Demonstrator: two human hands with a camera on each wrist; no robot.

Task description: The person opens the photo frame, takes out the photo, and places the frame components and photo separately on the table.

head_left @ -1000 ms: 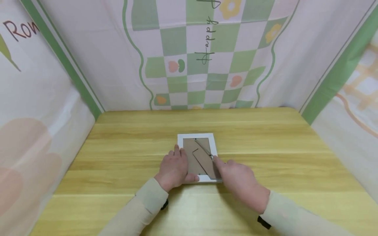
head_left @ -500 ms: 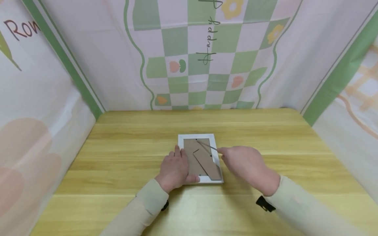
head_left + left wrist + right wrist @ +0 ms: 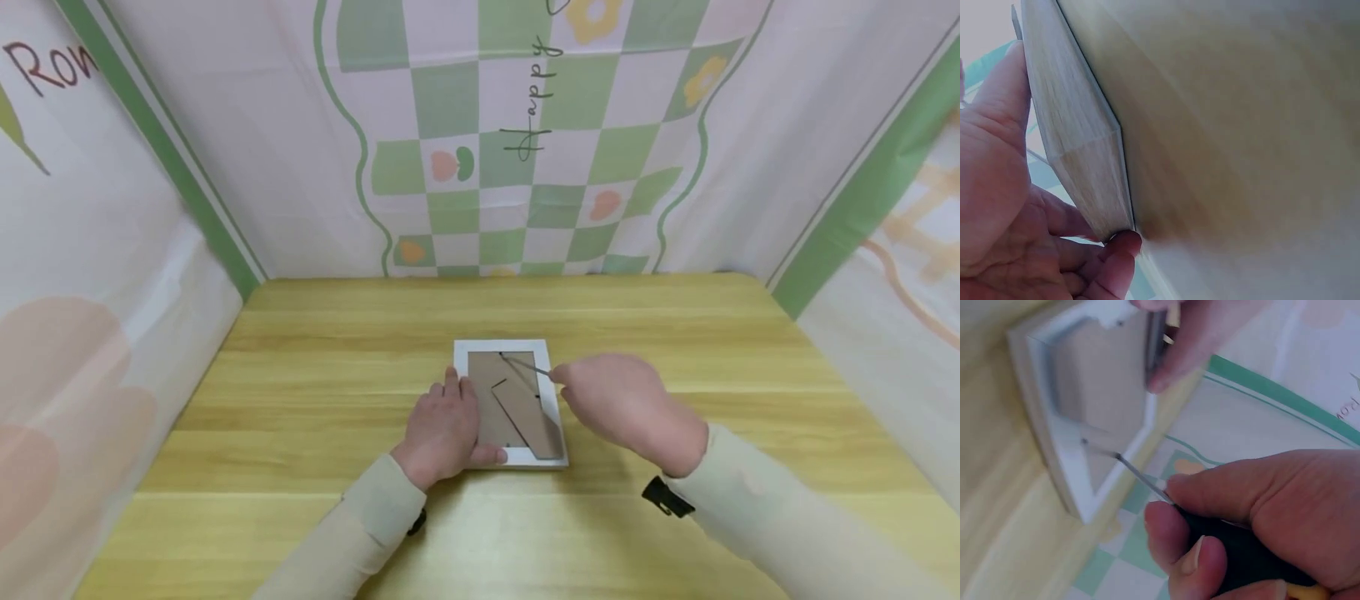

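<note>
A white picture frame lies face down on the table, its brown backing board and folded stand leg upward. Along its left side, my left hand grips the rim; in the left wrist view the fingers curl at the edge and the thumb lies on top. My right hand holds a screwdriver by its dark handle, whose end is yellow. From the pinching fingers, its thin metal shaft reaches the small dark tab at the board's far edge.
The wooden table stretches around the frame on all sides. Behind it hangs a green-and-white checked cloth, with more printed cloth at both sides. Black straps circle the wrists.
My right hand has moved right and slightly away from me, swinging the screwdriver shaft to a flatter angle across the frame's right rim. The left hand and the frame stay almost still.
</note>
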